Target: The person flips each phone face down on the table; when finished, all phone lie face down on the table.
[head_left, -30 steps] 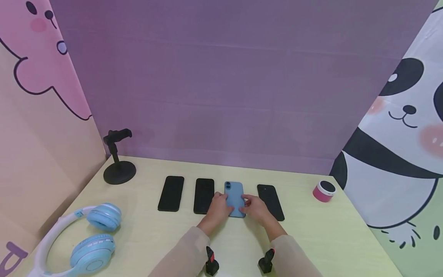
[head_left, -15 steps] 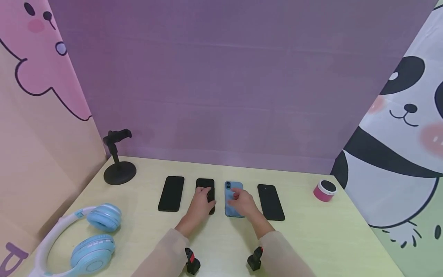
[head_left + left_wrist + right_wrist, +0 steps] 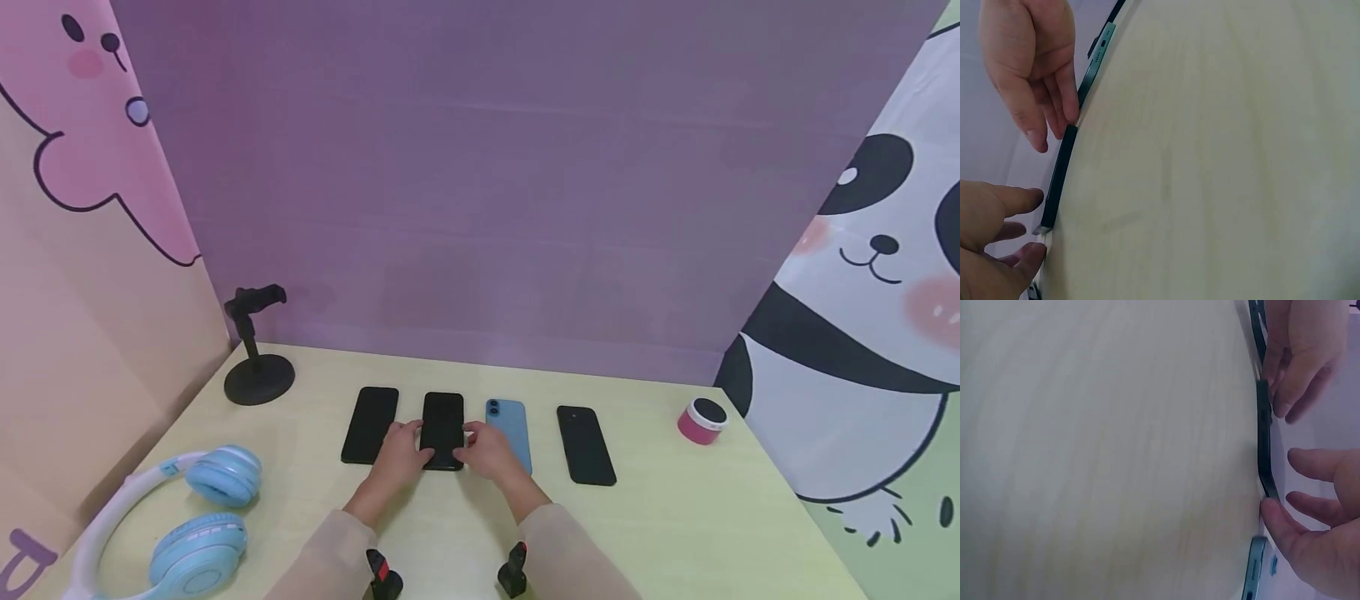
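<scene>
A black smartphone [image 3: 443, 429], second from the left in a row on the table, lies flat between my hands. My left hand [image 3: 399, 457] has its fingertips at the phone's left edge, the thumb near the lower left corner. On the other side, my right hand [image 3: 491, 454] has its fingertips at the right edge and lower right corner. Both wrist views show the fingers spread around the phone's ends, not curled under it. A blue smartphone [image 3: 512, 425], camera side up, is partly covered by my right hand. Left of my left hand lies another black smartphone [image 3: 369, 427].
A black smartphone with a camera dot [image 3: 587, 446] lies tilted to the right. Further right stands a pink and white round container [image 3: 702, 422]. Blue and white headphones [image 3: 198, 550] lie front left, and a black stand [image 3: 258, 379] stands back left on the table [image 3: 675, 525].
Both hands have moved left from the blue smartphone to the sides of the second black smartphone. The phones look to keep their places in the row; the head view has tilted slightly.
</scene>
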{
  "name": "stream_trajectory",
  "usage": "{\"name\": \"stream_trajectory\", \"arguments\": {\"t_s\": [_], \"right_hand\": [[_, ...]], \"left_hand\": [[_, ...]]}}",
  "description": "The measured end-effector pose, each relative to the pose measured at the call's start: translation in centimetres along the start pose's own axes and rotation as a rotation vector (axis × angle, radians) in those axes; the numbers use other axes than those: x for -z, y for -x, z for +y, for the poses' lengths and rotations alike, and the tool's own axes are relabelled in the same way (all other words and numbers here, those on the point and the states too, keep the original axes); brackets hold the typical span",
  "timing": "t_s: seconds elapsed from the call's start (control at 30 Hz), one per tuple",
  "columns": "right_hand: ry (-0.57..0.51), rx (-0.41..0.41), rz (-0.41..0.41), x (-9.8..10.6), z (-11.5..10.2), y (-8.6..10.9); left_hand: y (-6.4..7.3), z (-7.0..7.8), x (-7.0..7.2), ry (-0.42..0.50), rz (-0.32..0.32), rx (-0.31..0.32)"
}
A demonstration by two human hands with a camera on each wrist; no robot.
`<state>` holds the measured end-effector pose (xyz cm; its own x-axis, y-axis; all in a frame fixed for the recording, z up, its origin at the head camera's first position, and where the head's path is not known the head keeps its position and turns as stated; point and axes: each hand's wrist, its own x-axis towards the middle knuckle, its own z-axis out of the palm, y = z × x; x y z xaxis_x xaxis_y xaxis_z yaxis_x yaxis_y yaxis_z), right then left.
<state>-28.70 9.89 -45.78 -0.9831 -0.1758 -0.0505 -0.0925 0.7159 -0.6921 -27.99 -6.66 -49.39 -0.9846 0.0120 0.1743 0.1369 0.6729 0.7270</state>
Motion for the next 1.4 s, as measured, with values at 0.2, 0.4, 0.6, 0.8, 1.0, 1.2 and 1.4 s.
{"name": "stream_trajectory", "arguments": {"t_s": [0.2, 0.4, 0.6, 0.8, 1.0, 1.2, 1.4], "right_hand": [[-0.016, 0.005, 0.025, -0.8, -0.3, -0.1], [-0.138, -0.061, 0.033, -0.9, -0.7, -0.1], [-0.248, -0.119, 0.047, -0.7, -1.2, -0.1], [-0.289, -0.077, 0.024, -0.5, -0.9, 0.0], [-0.369, -0.058, -0.016, -0.1, -0.1, 0.0], [-0.462, -0.064, -0.041, 0.5, -0.1, -0.1], [-0.486, -0.034, -0.062, 0.7, -0.3, -0.6]], "left_hand": [[0.2, -0.2, 0.2, 0.027, -0.016, -0.075], [0.0, 0.5, 1.0, 0.044, -0.089, 0.014], [-0.5, 0.7, 1.3, 0.053, -0.136, 0.053], [-0.5, 0.1, 1.1, 0.064, -0.146, 0.066], [-0.4, -0.3, 0.7, 0.084, -0.148, 0.039], [-0.5, -0.2, 0.8, 0.080, -0.156, 0.004], [-0.5, -0.4, 0.7, 0.076, -0.165, -0.008]]}}
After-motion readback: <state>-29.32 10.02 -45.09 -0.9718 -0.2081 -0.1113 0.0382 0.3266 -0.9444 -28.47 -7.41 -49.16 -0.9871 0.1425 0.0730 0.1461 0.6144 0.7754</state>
